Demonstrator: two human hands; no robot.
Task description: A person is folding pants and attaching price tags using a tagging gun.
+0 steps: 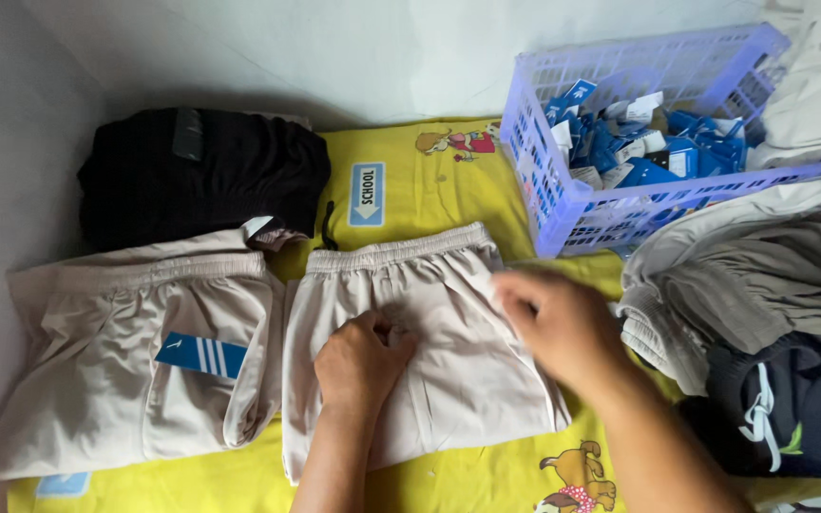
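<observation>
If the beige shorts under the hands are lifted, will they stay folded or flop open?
The beige shorts would probably flop: the thin fabric wrinkles under the left hand. They look light, and could slide on the smooth yellow sheet.

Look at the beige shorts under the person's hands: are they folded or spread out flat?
Folded. The beige shorts form a compact rectangle, waistband on top, under the left hand and right hand.
</observation>
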